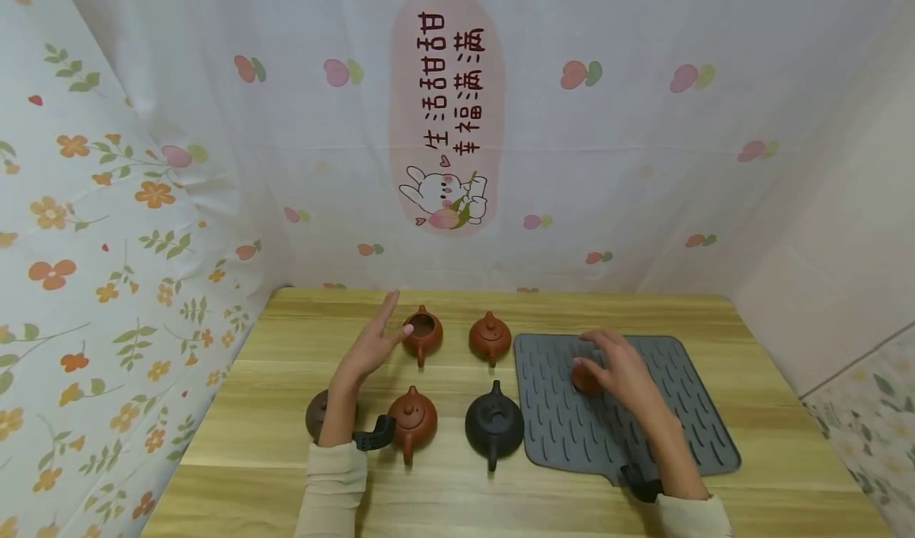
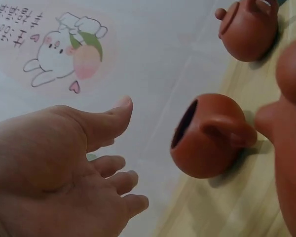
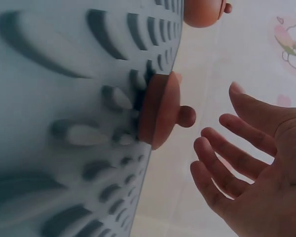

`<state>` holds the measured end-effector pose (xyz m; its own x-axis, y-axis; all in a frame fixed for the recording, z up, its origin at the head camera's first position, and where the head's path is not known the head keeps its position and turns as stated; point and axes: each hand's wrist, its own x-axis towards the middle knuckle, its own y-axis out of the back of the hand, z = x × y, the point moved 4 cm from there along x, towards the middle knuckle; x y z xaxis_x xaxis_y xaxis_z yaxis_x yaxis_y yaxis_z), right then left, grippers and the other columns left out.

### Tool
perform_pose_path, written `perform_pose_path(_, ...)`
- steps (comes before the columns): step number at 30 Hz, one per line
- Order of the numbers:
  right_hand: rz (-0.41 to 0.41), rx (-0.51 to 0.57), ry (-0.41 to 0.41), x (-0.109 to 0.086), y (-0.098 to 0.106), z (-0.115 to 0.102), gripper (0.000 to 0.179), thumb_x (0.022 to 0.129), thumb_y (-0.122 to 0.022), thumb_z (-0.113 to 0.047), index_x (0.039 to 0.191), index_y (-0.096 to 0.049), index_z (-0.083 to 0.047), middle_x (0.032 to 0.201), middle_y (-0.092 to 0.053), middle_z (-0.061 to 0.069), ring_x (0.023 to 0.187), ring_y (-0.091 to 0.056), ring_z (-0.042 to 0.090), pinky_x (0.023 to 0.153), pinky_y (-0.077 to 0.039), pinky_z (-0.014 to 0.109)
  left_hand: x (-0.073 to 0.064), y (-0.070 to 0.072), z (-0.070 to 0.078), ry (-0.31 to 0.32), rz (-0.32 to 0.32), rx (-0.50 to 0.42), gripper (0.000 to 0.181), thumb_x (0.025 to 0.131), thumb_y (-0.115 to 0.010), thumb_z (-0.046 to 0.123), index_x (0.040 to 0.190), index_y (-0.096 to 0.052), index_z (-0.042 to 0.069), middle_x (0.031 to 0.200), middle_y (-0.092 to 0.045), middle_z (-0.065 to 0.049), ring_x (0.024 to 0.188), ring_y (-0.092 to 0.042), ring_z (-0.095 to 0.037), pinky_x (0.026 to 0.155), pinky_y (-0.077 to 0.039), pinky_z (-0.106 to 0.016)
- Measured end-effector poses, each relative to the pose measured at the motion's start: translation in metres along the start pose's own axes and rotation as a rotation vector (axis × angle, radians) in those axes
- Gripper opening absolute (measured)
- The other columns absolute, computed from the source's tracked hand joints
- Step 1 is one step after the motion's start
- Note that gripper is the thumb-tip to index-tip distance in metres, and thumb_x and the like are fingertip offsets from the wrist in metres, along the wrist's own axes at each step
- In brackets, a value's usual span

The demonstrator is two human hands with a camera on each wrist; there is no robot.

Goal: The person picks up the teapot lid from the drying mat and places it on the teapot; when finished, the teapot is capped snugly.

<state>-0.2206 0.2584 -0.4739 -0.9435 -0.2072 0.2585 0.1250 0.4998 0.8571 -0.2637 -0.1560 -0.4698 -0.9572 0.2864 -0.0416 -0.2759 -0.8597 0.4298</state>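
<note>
A reddish-brown teapot lid [image 3: 164, 111] with a round knob lies on the grey ridged mat [image 1: 565, 435]. Just above it hovers my right hand [image 1: 623, 367], fingers relaxed and apart from the knob in the right wrist view. My left hand [image 1: 370, 349] is held in the air beside the lidless reddish-brown teapot [image 2: 212, 136], whose dark opening shows. Its fingers are loosely extended and hold nothing. In the head view the left thumb overlaps that teapot's rim.
A lidded reddish teapot [image 1: 490, 339] stands at the back, left of the mat. Nearer are another smiling reddish teapot [image 1: 413, 420], a black teapot [image 1: 495, 423] by the mat's edge, and a dark brown one [image 1: 317, 417] partly hidden under the left forearm. A printed curtain [image 1: 615, 164] hangs behind the table.
</note>
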Motion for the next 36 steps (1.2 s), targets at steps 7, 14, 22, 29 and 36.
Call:
perform_pose_path(7, 0.015, 0.018, -0.021, -0.012, -0.003, 0.009, 0.041, 0.094, -0.086, -0.006, 0.131, -0.072, 0.007, 0.131, -0.07, 0.031, 0.108, -0.071, 0.046, 0.09, -0.059, 0.066, 0.005, -0.004, -0.011, 0.052, -0.011, -0.004, 0.077, 0.118, -0.054, 0.016, 0.177, -0.007, 0.005, 0.184, 0.006, -0.023, 0.169, 0.005, -0.047, 0.135, -0.009, -0.069)
perform_pose_path(14, -0.004, 0.016, -0.02, -0.018, -0.004, 0.012, 0.041, 0.093, -0.088, -0.01, 0.128, -0.074, 0.007, 0.126, -0.071, 0.028, 0.105, -0.071, 0.046, 0.086, -0.06, 0.064, 0.006, -0.008, -0.023, 0.067, -0.011, 0.0, 0.076, 0.117, -0.055, 0.012, 0.177, -0.009, 0.004, 0.183, 0.002, -0.027, 0.168, 0.001, -0.051, 0.134, -0.012, -0.072)
perform_pose_path(22, 0.017, -0.011, -0.047, -0.024, -0.009, 0.016, 0.024, 0.088, -0.089, 0.001, 0.11, -0.08, 0.004, 0.11, -0.069, 0.021, 0.098, -0.07, 0.041, 0.079, -0.06, 0.056, 0.014, -0.021, -0.03, 0.051, -0.014, 0.061, 0.069, 0.115, -0.055, 0.006, 0.174, -0.02, 0.0, 0.18, -0.015, -0.031, 0.165, -0.015, -0.054, 0.132, -0.022, -0.071)
perform_pose_path(29, 0.005, -0.018, -0.067, -0.025, -0.014, 0.019, 0.02, 0.088, -0.088, 0.003, 0.105, -0.079, 0.003, 0.102, -0.069, 0.015, 0.088, -0.069, 0.031, 0.072, -0.059, 0.048, 0.011, -0.023, -0.034, 0.077, -0.006, 0.05, 0.069, 0.114, -0.055, 0.003, 0.175, -0.024, 0.006, 0.178, -0.022, -0.031, 0.164, -0.021, -0.055, 0.13, -0.025, -0.072)
perform_pose_path(36, 0.009, -0.012, -0.056, -0.023, -0.014, 0.018, 0.019, 0.088, -0.088, 0.004, 0.103, -0.077, 0.003, 0.1, -0.07, 0.013, 0.085, -0.069, 0.027, 0.069, -0.058, 0.043, 0.013, -0.022, -0.034, 0.073, 0.01, 0.091, 0.068, 0.113, -0.057, 0.004, 0.174, -0.027, 0.004, 0.176, -0.026, -0.032, 0.161, -0.026, -0.057, 0.129, -0.029, -0.072)
